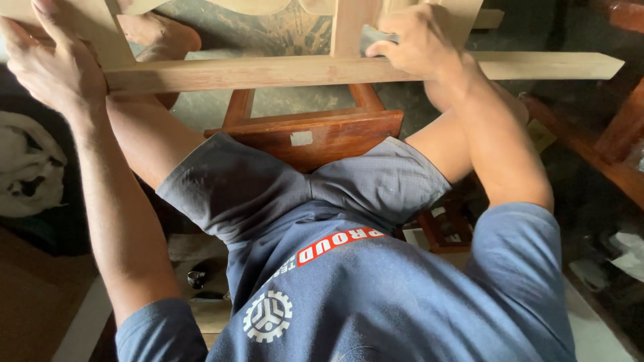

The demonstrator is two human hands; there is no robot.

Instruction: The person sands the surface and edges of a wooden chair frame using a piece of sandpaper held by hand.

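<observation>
A pale unfinished wooden frame lies across my knees, its long horizontal rail (282, 70) running from left to right. My left hand (57, 60) presses flat on the frame's left upright with fingers spread. My right hand (419, 40) grips a small grey piece, likely sandpaper (372, 37), pressed against the rail where a vertical slat (349, 27) meets it. I sit on a dark brown wooden stool (315, 137), wearing grey shorts and a blue shirt. A bare foot (157, 33) shows beyond the rail.
Dark reddish wooden furniture parts (604, 147) stand at the right. A white bundle of cloth (27, 167) lies at the left. The floor (282, 30) beyond the frame is grey and stained. Small scraps lie on the ground at lower right.
</observation>
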